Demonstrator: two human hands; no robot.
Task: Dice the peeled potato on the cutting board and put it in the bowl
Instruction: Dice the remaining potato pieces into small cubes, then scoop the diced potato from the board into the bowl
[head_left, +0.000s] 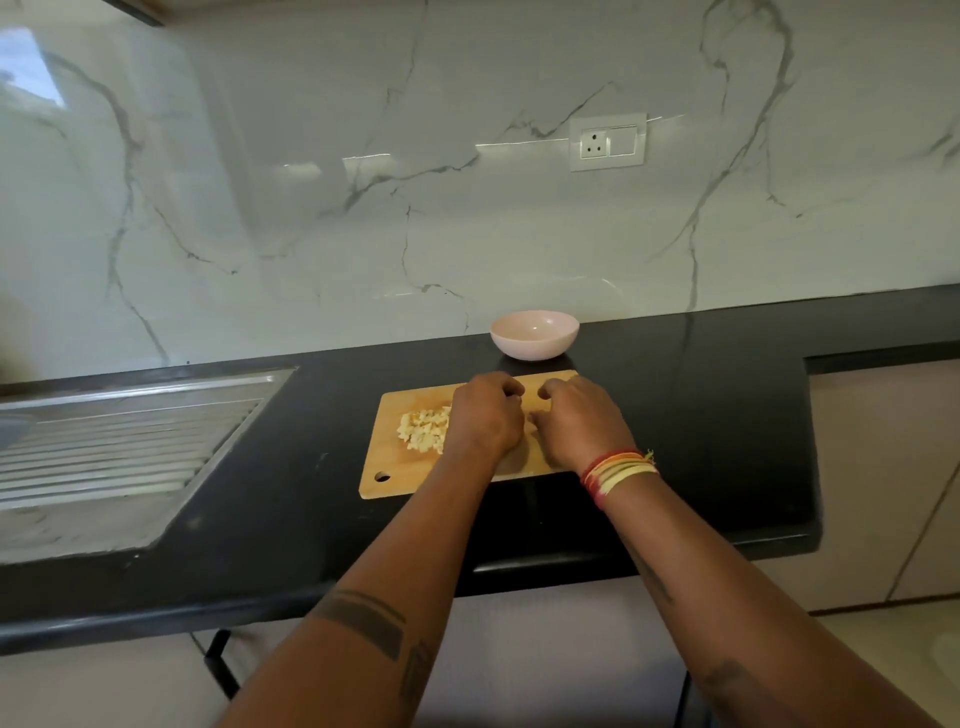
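Observation:
A wooden cutting board (395, 467) lies on the black counter. A pile of diced potato (425, 429) sits on its left half. My left hand (485, 418) rests on the board just right of the pile, knuckles up and fingers curled under. My right hand (584, 423) is beside it on the board's right half, fingers also curled down. Whatever is under either palm is hidden, and no knife shows. A pale pink bowl (535, 335) stands behind the board near the wall, with nothing inside it.
The black counter (701, 441) ends at a front edge close to me and a corner at right. A steel sink drainboard (119, 441) is sunk into it at left. A wall socket (608, 141) sits on the marble backsplash.

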